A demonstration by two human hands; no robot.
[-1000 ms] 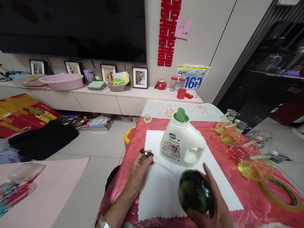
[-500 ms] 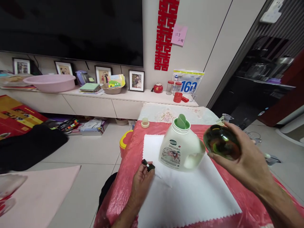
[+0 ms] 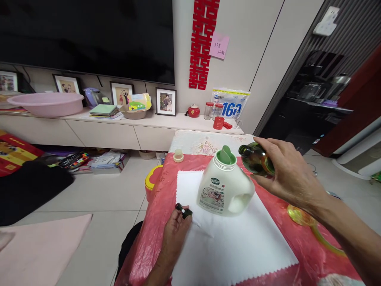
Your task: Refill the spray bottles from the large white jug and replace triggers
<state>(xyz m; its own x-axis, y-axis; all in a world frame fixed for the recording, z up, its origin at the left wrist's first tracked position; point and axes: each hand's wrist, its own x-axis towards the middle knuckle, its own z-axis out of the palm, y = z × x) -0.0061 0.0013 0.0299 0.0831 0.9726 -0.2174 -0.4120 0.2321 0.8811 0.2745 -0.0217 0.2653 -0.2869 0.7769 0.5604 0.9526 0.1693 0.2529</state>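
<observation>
My right hand [image 3: 285, 174] is wrapped round a dark green glass bottle [image 3: 254, 159], held tilted with its open mouth pointing left toward the green spout of a white detergent jug [image 3: 224, 184]. The jug stands upright on a white cloth [image 3: 232, 242] spread over a red table cover [image 3: 157, 210]. My left hand [image 3: 175, 234] rests at the cloth's left edge, its fingers pinching a small dark cap [image 3: 183, 210].
A small beige cap [image 3: 178, 155] lies at the table's far left corner. A yellow glass dish [image 3: 299, 215] sits at the right under my forearm. A long cabinet [image 3: 119, 131] with photo frames, a pink basin [image 3: 46, 104] and jars runs along the wall under a television.
My right hand carried the green bottle from low near my body up and over beside the jug's spout, tipping its mouth leftward. The left hand stayed put with the cap.
</observation>
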